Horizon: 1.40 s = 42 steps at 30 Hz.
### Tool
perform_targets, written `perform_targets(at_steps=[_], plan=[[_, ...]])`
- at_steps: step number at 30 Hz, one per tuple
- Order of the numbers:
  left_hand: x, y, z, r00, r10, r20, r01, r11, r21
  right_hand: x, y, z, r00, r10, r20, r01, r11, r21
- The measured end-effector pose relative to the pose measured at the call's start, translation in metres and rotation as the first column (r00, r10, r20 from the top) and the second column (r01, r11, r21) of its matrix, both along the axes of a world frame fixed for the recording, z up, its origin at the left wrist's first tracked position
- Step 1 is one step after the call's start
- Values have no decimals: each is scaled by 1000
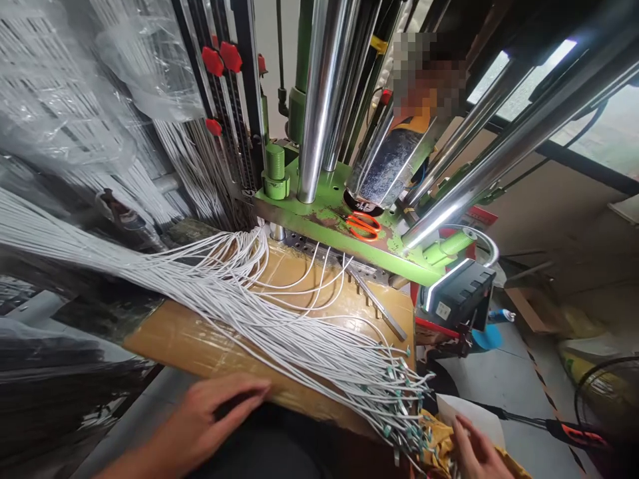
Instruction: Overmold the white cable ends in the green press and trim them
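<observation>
A thick bundle of white cables (259,319) lies across a tape-covered cardboard board (190,336), their stripped, green-tipped ends (399,406) fanning out at the board's lower right. My left hand (210,419) rests by the board's near edge with its fingers stretched out and holding nothing. My right hand (476,449) is low at the right, just past the cable ends, fingers partly curled over yellow material; I cannot make out whether it holds anything.
Behind the board stands a green press machine (329,213) with chrome columns (322,86). Orange scissors (363,225) lie on its base. A black box (462,293) hangs at the right. Bagged cable bundles (74,93) fill the left. Another person is partly visible behind the machine.
</observation>
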State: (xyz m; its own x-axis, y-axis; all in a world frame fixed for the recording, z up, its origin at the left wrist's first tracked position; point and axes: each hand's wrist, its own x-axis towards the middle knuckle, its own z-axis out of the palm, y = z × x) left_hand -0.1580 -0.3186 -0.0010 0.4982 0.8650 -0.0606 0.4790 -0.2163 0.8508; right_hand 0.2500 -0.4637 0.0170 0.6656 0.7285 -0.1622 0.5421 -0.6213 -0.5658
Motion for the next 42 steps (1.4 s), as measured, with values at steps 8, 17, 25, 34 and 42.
perform_targets(at_steps=[8, 17, 25, 34, 42], plan=[[111, 99, 24, 819, -243, -519, 503, 739, 447, -74, 147, 1, 706, 608, 364, -649, 761, -12], [97, 119, 31, 702, -269, -659, 612, 701, 366, -64, 163, 22, 701, 711, -56, -712, 693, -112], [97, 152, 36, 723, -544, -425, 646, 751, 137, -47, 177, 31, 634, 635, -440, -690, 722, 48], [98, 134, 68, 800, -514, -308, 593, 756, 278, -81, 165, 69, 606, 793, 59, -794, 608, -8], [72, 72, 84, 736, -655, -174, 652, 754, -80, -87, 133, 91, 389, 909, -152, -913, 359, -193]])
